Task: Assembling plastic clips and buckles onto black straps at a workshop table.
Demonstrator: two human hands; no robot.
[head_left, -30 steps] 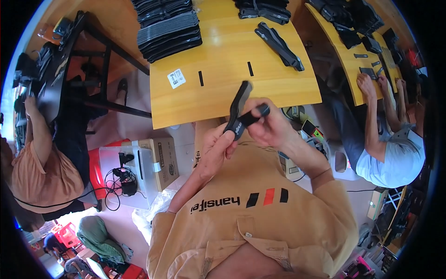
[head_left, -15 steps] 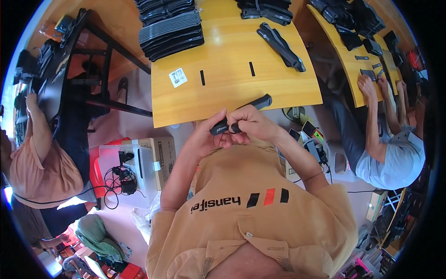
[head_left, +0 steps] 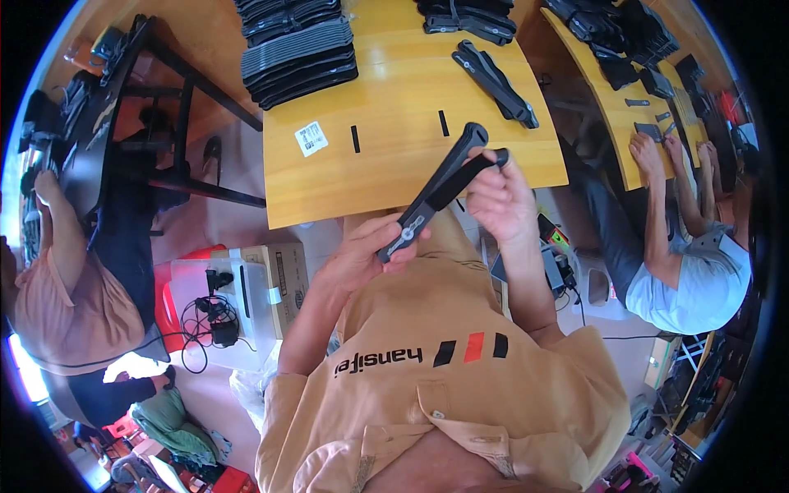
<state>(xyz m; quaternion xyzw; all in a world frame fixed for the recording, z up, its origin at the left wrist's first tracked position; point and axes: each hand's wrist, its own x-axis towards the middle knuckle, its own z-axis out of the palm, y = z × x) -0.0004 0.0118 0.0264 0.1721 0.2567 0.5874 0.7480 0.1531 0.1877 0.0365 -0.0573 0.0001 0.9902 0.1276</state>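
A long black fabric strap (head_left: pixel 441 189) with a pale printed mark stretches slantwise between my hands, over the near edge of the table. My left hand (head_left: pixel 362 256) is closed round its lower end, thumb on top. Pinched in the fingers of my right hand (head_left: pixel 507 204) is the tip of a second length of the strap, drawn up and apart from the main length. The far rounded end of the main length sticks out freely above the tabletop.
On the yellow wooden table (head_left: pixel 320 185) lie a tall stack of black straps (head_left: pixel 300 70), a folded strap bundle (head_left: pixel 496 86), a white label (head_left: pixel 311 139) and two short black strips. Co-workers sit left and right. A plastic bin with cables (head_left: pixel 255 306) stands on the left.
My right hand has moved up and to the right, pulling one end of the strap out. The strap, mostly covered by my hands before, now shows at length.
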